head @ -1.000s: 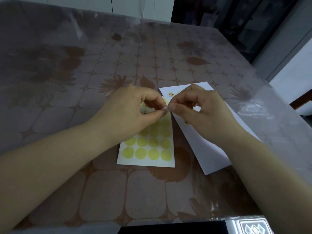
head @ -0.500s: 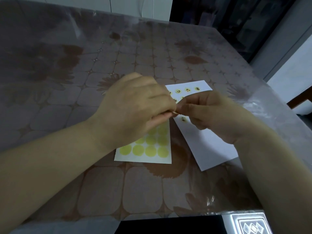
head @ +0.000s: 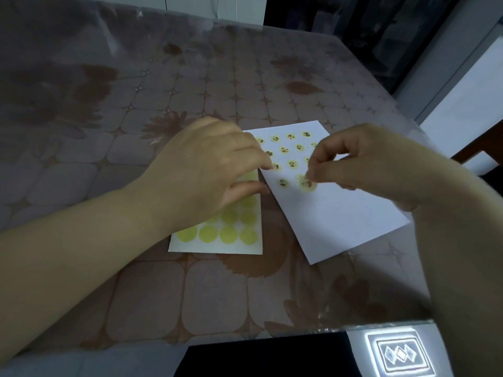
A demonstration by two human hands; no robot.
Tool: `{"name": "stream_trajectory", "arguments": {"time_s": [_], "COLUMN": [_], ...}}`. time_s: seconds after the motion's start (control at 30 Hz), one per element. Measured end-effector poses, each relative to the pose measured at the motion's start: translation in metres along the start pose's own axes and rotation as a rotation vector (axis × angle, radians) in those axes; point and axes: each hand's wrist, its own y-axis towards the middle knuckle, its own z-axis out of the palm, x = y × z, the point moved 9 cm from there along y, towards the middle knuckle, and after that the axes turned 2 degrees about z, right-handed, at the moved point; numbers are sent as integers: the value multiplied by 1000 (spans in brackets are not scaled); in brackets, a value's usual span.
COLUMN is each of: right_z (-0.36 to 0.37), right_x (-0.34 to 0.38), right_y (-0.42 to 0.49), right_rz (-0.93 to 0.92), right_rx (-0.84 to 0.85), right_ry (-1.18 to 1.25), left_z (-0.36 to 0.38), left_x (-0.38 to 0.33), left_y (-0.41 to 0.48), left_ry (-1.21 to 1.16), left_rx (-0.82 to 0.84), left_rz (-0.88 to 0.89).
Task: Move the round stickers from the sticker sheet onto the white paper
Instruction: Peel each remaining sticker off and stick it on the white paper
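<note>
**Sticker (head: 307,184) crosses to the white paper (head: 340,219)**

The hands have parted since a moment ago. The left hand (head: 206,170) lies spread on the sticker sheet (head: 217,240), fingertips at the white paper's edge. The right hand (head: 367,164) pinches the sticker low over the paper, beside the stuck rows (head: 292,164). It could cling to the finger or overlap a neighbour. No readable writing.

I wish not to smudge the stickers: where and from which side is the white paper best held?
Probably best: pinch the white paper by its near corner, from the person's side. It lies flat and turned, so that corner points toward the person and is bare; the stickers fill the far end.
</note>
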Motion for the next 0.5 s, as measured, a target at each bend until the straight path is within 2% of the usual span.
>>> {"name": "stream_trajectory", "arguments": {"time_s": [0.17,0.4,0.5], "right_z": [18,22,23], "right_x": [-25,-35,-33], "right_y": [2,2,2], "right_rz": [146,166,155], "right_rx": [84,-27,-47], "right_ry": [-4,79,53], "left_z": [3,9,11], "left_x": [8,47,52], "left_y": [-1,-14,-15], "left_ry": [-25,-89,-115], "left_rx": [-1,33,62], "left_rz": [-55,-318,-362]}}
